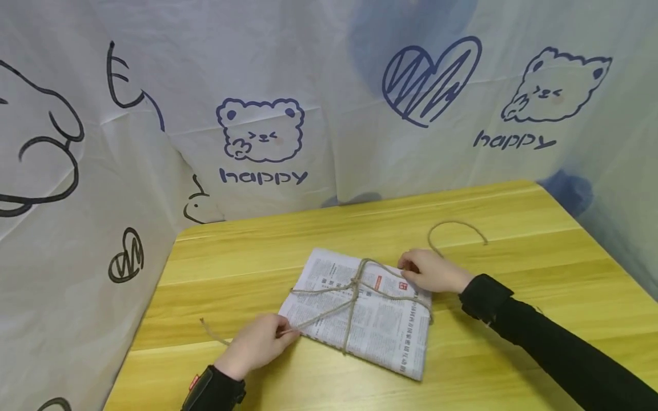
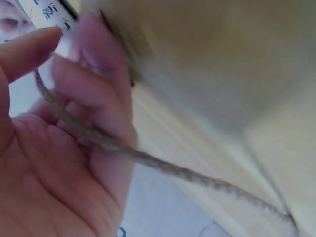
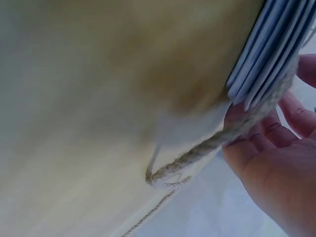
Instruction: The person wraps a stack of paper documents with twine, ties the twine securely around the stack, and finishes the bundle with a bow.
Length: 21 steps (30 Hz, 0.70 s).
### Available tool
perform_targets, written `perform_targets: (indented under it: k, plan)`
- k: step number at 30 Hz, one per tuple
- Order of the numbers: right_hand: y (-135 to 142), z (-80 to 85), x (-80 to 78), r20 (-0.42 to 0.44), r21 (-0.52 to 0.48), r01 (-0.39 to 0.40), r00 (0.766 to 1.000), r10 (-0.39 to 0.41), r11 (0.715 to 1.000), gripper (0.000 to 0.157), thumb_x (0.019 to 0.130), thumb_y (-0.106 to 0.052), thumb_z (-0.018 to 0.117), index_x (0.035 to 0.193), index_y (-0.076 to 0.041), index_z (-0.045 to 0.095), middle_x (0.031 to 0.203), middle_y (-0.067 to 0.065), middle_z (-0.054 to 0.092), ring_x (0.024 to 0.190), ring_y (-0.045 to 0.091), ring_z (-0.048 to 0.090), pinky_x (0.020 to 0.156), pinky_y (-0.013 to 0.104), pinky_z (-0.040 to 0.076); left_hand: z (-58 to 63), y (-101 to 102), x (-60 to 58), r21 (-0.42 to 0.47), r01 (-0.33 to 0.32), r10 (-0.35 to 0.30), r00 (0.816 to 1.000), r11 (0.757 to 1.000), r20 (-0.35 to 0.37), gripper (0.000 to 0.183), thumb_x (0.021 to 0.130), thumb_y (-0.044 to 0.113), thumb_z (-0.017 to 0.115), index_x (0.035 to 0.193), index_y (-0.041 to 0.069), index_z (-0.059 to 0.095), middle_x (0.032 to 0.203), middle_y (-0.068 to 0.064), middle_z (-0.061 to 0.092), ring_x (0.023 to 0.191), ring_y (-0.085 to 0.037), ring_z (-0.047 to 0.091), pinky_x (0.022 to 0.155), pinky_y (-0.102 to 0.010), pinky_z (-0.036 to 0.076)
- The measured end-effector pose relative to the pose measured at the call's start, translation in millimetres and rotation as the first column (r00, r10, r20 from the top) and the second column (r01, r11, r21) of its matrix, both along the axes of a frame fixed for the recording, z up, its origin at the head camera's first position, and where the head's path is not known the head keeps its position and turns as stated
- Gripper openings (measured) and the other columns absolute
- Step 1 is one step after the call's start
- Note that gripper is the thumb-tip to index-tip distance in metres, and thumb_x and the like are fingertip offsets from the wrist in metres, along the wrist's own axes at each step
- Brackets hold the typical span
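Observation:
A folded newspaper bundle [image 1: 388,325] lies flat on the wooden table, tied crosswise with brown twine [image 1: 351,311] that is knotted on top. At the bundle's near left corner, my left hand [image 1: 259,345] pinches one loose strand; in the left wrist view that twine [image 2: 163,165] crosses the palm and trails away. My right hand [image 1: 434,271] is at the far right edge of the bundle and holds the other strand, which arches over from the knot. Seen from the right wrist, the twine [image 3: 212,143] runs past the fingers beside the stacked paper layers [image 3: 271,54].
Free twine ends lie on the table [image 1: 231,257], a curled one [image 1: 457,222] beyond the right hand and a short one [image 1: 211,331] left of the left hand. A white cloth [image 1: 339,142] with drawn bears and hearts hangs behind and at both sides.

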State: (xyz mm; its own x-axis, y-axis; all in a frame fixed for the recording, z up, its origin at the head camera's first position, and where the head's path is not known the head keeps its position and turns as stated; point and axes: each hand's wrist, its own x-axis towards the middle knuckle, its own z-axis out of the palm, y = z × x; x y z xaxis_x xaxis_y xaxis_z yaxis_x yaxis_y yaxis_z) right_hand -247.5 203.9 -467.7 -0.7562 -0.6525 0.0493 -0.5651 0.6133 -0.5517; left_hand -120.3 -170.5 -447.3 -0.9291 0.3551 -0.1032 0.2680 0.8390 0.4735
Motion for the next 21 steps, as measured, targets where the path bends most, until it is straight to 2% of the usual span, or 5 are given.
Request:
perform_targets:
  k: [7,11,14,17,21]
  plan:
    - [9.9,-1.3,40.7,0.017,0.01,-0.04,0.999,0.04,0.999,0.007,0.095,-0.012,0.057,0.099,-0.01,0.062,0.078,-0.007,0.054,0.066,0.007,0.049,0.06,0.027,0.044,-1.5,2.1,-53.6,-0.039,-0.118,0.117,0.993,0.992,-0.008,0.008,0.087,0.017,0.065,0.085,0.009,0.063,0.077,-0.003,0.06,0.068,-0.017,0.055,0.061,-0.035,0.047]
    - [7.6,2.5,57.8,0.041,0.002,-0.069,0.997,0.069,0.998,0.01,0.097,-0.018,0.055,0.091,-0.017,0.062,0.07,-0.01,0.052,0.06,0.004,0.045,0.055,0.023,0.04,-3.3,10.6,-80.4,-0.076,-0.101,0.097,0.994,0.992,-0.055,0.023,0.087,0.011,0.062,0.108,0.002,0.062,0.089,-0.007,0.063,0.079,-0.021,0.058,0.071,-0.038,0.049]
    - [1.7,4.8,63.7,0.03,0.008,-0.052,0.998,0.052,0.999,0.017,0.096,-0.031,0.057,0.082,-0.021,0.058,0.063,-0.011,0.049,0.053,0.001,0.041,0.051,0.02,0.035,-1.7,16.6,-87.2,-0.112,-0.05,0.042,0.996,0.993,-0.073,0.034,0.085,0.008,0.063,0.117,0.001,0.057,0.081,-0.004,0.06,0.069,-0.018,0.054,0.063,-0.035,0.047]
    - [-4.6,5.1,66.5,-0.013,0.041,-0.026,1.0,0.026,0.999,0.025,0.091,-0.042,0.061,0.077,-0.023,0.054,0.059,-0.012,0.045,0.049,0.001,0.038,0.049,0.019,0.031,1.2,17.8,-84.0,-0.111,0.011,-0.017,0.998,0.994,-0.055,0.034,0.084,0.008,0.063,0.117,0.004,0.056,0.07,0.001,0.055,0.057,-0.014,0.047,0.054,-0.03,0.041]
    - [-7.5,3.6,67.8,-0.051,0.082,-0.001,0.999,0.005,0.997,0.023,0.092,-0.031,0.062,0.074,-0.021,0.051,0.058,-0.011,0.042,0.049,0.002,0.036,0.05,0.02,0.03,4.1,10.3,-74.6,-0.002,0.106,-0.106,0.994,0.994,0.005,0.023,0.085,0.007,0.061,0.107,0.007,0.059,0.061,0.002,0.045,0.051,-0.011,0.038,0.051,-0.027,0.033]
